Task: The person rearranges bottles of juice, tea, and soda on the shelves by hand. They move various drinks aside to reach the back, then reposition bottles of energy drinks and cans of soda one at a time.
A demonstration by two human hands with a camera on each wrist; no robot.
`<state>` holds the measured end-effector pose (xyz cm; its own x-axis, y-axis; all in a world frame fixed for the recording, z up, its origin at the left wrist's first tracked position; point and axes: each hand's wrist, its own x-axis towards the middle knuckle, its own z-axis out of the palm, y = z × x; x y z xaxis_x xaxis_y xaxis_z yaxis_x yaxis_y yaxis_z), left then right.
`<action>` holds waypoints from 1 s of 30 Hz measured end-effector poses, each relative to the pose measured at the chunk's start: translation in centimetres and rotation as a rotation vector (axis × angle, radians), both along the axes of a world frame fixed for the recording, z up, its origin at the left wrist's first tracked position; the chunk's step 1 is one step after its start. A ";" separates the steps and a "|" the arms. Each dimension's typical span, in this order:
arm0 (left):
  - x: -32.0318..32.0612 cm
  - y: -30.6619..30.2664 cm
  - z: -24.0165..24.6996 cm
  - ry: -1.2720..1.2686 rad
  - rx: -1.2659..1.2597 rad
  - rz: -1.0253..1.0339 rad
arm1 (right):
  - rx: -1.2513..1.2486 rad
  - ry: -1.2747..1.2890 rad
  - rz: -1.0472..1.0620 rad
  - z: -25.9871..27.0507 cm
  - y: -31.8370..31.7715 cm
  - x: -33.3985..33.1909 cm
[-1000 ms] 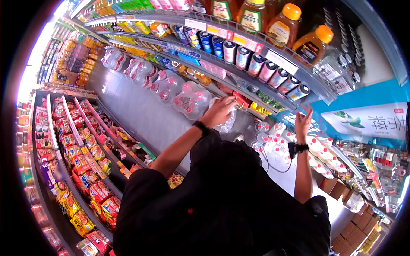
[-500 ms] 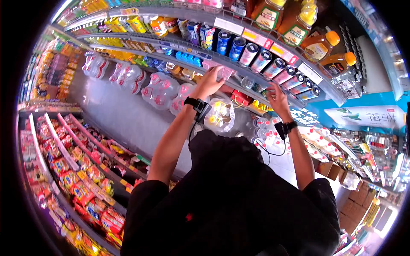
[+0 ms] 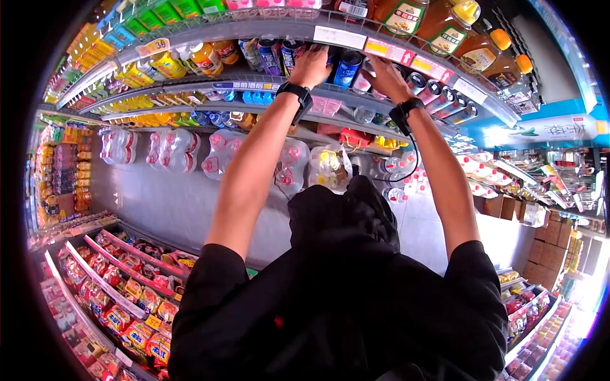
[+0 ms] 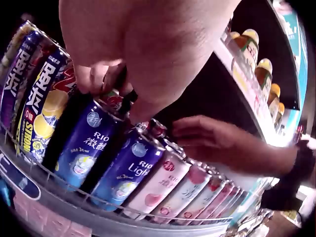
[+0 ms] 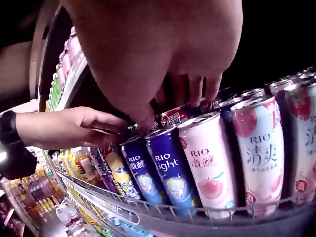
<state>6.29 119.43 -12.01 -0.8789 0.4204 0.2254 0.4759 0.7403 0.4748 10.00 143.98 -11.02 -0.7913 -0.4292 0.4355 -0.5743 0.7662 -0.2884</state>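
My left hand (image 3: 311,66) reaches onto the can shelf, its fingertips at the tops of a row of drink cans. Below it in the left wrist view stand two blue RIO cans (image 4: 84,148); I cannot tell whether its fingers grip a can behind them. Alongside, my right hand (image 3: 384,77) extends its fingers over the can row. In the right wrist view its fingers (image 5: 195,89) hang behind a pink-white RIO can (image 5: 210,165). A can top with red markings (image 5: 174,117) shows behind the blue cans there.
A wire rail (image 4: 64,185) runs along the shelf front. Honey bottles (image 3: 448,38) stand on the shelf above. Below are shrink-wrapped water bottles (image 3: 171,150) and a plastic bag (image 3: 330,166) on the floor. Behind the person, a snack rack (image 3: 127,279) holds packets.
Both hands have risen from around the lower shelves to the drink-can shelf and come nearer each other. The head view has shifted along the shelves.
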 end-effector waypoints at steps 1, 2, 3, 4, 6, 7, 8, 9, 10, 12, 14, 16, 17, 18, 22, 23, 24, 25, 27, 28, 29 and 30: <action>-0.8 0.1 -0.8 0.017 -0.040 -0.013 | 0.032 -0.025 0.028 -0.5 0.1 -1.0; -0.7 0.2 -0.8 0.029 -0.085 -0.004 | 0.089 -0.081 0.017 -0.2 -0.4 -1.4; -0.2 0.4 -0.5 0.097 -0.125 0.032 | 0.122 0.121 0.071 0.0 -1.2 -2.0; -0.2 0.6 0.0 0.147 -0.166 0.052 | 0.194 -0.032 -0.009 0.3 -1.6 -2.3; -1.0 1.0 0.6 0.111 -0.254 0.082 | 0.307 -0.187 -0.130 1.3 -3.6 -3.2; -1.6 1.1 0.3 0.159 -0.245 0.107 | 0.329 -0.108 -0.184 0.7 -3.7 -3.5; -2.2 1.0 0.3 0.227 -0.198 0.074 | 0.340 -0.078 -0.190 0.4 -3.8 -4.2; -2.7 0.9 0.2 0.288 -0.154 0.046 | 0.352 -0.053 -0.189 0.0 -4.1 -4.5; -3.0 0.7 -0.1 0.218 -0.173 0.045 | 0.244 -0.066 -0.167 -0.7 -4.3 -5.1; -3.0 0.7 0.0 0.162 -0.174 0.053 | 0.285 -0.092 -0.220 -1.7 -4.5 -5.3; -3.0 0.1 -0.4 0.254 -0.121 0.005 | 0.305 -0.135 -0.231 -0.9 -4.9 -4.7; -3.6 -0.2 -1.2 0.390 -0.036 -0.057 | 0.251 -0.034 -0.170 -1.6 -4.1 -6.1; -3.3 -0.2 -1.8 0.449 0.011 -0.082 | 0.229 0.007 -0.133 -2.3 -3.8 -6.2; -3.3 -0.5 -1.8 0.410 -0.020 -0.133 | 0.183 -0.133 -0.105 -1.7 -3.7 -6.1; -2.8 -0.2 -1.5 0.335 -0.100 -0.097 | 0.315 -0.114 0.055 -1.5 -2.4 -7.0; -2.9 0.0 -1.6 0.288 -0.057 -0.061 | 0.336 -0.117 0.043 -1.5 -2.5 -6.6; -2.9 0.1 -1.7 0.241 -0.011 -0.026 | 0.358 -0.119 0.032 -1.4 -2.6 -6.3; -3.1 0.1 -1.8 0.250 -0.044 -0.037 | 0.211 -0.046 -0.009 -1.4 -2.9 -6.0; -2.6 0.0 -0.4 0.266 -0.108 -0.058 | 0.170 0.069 0.000 0.1 -4.0 -5.5; -2.7 0.0 -0.8 0.311 -0.074 -0.050 | 0.149 0.125 0.005 0.7 -4.5 -5.3; -3.2 0.0 -1.7 0.356 -0.039 -0.042 | 0.134 0.040 -0.002 0.4 -4.4 -5.7; -3.3 -0.1 -2.1 0.398 -0.005 -0.033 | 0.120 -0.049 -0.010 -0.4 -4.0 -6.5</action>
